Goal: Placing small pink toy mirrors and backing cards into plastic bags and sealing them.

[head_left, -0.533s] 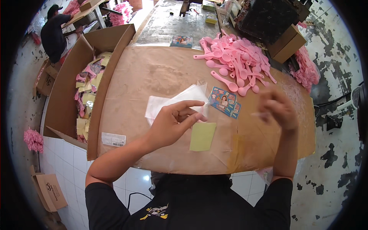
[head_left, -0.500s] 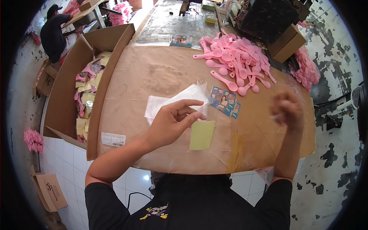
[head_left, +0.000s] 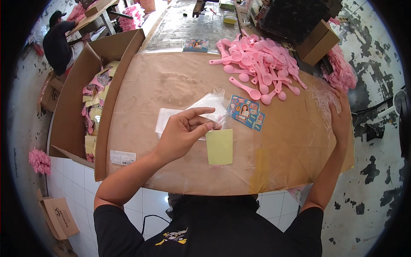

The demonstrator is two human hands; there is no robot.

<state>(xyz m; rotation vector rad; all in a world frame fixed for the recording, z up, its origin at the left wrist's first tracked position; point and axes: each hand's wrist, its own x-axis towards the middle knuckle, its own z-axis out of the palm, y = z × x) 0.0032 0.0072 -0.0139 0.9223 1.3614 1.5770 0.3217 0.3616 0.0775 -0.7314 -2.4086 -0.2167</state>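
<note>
Near the middle of the table, my left hand has thumb and fingers closed in a pinch at the top edge of a yellow-green paper slip. Whether the slip sits inside a clear bag is hard to make out. Beneath that hand lies a stack of clear plastic bags, partly covered by it. Colourful printed cards rest just beyond the slip. My right hand reaches to the table's right edge, fingers stretched out and apart, touching crumpled clear plastic film.
Pink measuring spoons form a pile at the back right. At the left stands a tall open carton holding packed spoons and yellow slips. More cards lie at the back. A person sits at the far left.
My right hand has moved outward to the table's right edge, its fingers going from curled to stretched. The left hand keeps its pinch on the slip, which now hangs straighter.
</note>
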